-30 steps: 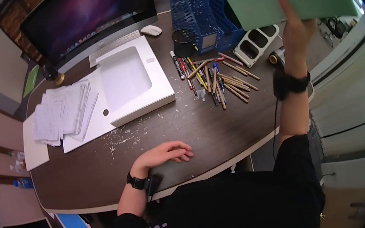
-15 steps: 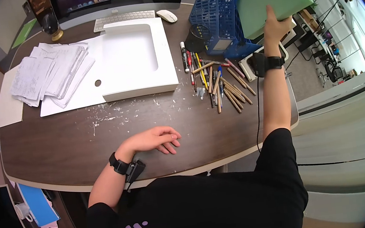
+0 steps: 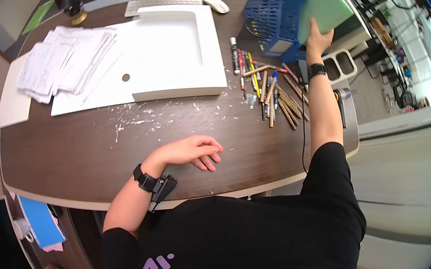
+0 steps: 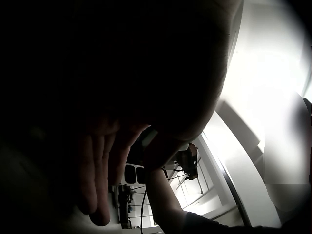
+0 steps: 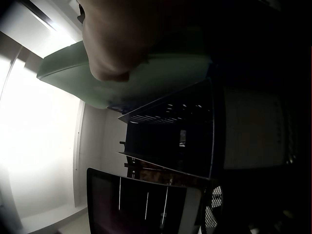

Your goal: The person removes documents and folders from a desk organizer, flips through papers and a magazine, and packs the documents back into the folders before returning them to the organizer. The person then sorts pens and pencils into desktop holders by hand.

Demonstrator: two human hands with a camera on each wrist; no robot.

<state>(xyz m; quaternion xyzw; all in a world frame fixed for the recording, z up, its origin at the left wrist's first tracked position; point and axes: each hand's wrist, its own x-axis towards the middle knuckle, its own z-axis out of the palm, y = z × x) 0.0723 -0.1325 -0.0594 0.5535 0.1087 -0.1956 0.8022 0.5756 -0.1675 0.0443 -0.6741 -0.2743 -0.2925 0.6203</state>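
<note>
My right hand (image 3: 319, 42) grips the near edge of a light green folder (image 3: 325, 8) at the back right of the desk. The folder stands on edge within the right side of a blue plastic file holder (image 3: 272, 10), its lower part hidden by the holder's wall. In the right wrist view, the hand (image 5: 114, 46) lies over the folder (image 5: 165, 73), beside a slot of the file holder (image 5: 170, 131). My left hand (image 3: 188, 151) rests near the desk's front edge, holding nothing, its fingers loosely bent.
Pens and pencils (image 3: 281, 98) lie scattered before the file holder, near a black mesh cup (image 3: 253, 31). A white tray-like box (image 3: 180, 93) and a paper stack (image 3: 67, 59) occupy the left. A grey-white slotted holder (image 3: 346, 63) stands right of the right wrist.
My right hand has brought the green folder down into the right side of the file holder. The left hand has stayed on the desk. The head view has shifted.
</note>
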